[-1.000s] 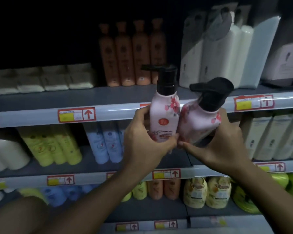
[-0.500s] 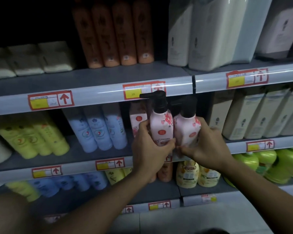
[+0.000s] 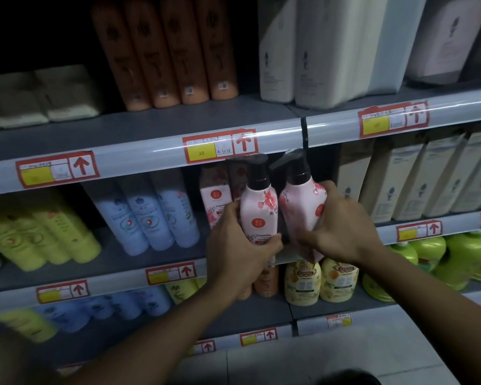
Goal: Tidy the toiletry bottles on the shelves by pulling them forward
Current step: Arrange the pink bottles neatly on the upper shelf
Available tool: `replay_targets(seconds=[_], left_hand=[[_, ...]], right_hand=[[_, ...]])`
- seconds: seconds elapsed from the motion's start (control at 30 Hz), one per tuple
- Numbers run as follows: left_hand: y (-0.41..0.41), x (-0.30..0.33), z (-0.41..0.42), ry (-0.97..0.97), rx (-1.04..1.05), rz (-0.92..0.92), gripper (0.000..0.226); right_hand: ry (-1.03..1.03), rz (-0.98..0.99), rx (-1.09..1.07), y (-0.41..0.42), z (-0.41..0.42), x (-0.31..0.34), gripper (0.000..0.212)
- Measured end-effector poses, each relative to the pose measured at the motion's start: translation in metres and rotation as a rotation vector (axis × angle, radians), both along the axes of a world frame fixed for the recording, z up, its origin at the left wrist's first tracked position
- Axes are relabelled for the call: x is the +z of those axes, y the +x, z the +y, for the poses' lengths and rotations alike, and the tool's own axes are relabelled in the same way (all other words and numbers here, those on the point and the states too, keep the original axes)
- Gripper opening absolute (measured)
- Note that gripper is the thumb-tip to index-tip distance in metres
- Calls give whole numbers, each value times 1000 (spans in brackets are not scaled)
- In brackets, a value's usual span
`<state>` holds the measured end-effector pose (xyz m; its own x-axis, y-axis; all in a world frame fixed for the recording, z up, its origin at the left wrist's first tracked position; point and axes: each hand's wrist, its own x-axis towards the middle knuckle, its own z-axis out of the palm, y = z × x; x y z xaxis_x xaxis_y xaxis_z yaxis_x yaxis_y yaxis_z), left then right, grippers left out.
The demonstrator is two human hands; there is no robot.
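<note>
Head | hands: left (image 3: pixel 240 254), right (image 3: pixel 342 232) each gripping pump bottles (image 3: pixel 258 209) | bottle bases hidden

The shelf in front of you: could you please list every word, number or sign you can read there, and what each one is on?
"Camellia": on the pink pump bottle held by the left hand.
"25": on the yellow patch of the price tag above it; the handwritten number beside it is unclear.
Red up arrows: on the shelf-edge tags.
Pink bottle in the right hand: label unreadable.
All other tags and labels: too blurred or small.
</note>
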<state>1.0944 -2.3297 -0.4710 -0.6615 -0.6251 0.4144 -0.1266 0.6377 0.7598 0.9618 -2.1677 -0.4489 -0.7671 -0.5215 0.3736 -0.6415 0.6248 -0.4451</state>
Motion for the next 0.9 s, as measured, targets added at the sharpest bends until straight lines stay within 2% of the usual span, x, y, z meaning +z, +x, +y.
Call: replay_targets(seconds=[0.17, 0.33, 0.47, 0.6, 0.9], left_hand=[[10, 3, -2, -76, -4, -43, 66], [20, -2, -1, -111, -28, -113, 66], [19, -4, 1, -48, -24, -166, 64], [4, 8, -3, -12, 16, -139, 49], [-42, 14, -8, 101, 84, -86, 39]], right_hand=[[41, -59, 3, 0, 5, 0, 81], [22, -115, -5, -5, 3, -4, 82], [-32, -131, -20, -5, -1, 0, 83], [-68, -142, -46, -6, -7, 4, 77], [-122, -163, -124, -15, -27, 9, 91]])
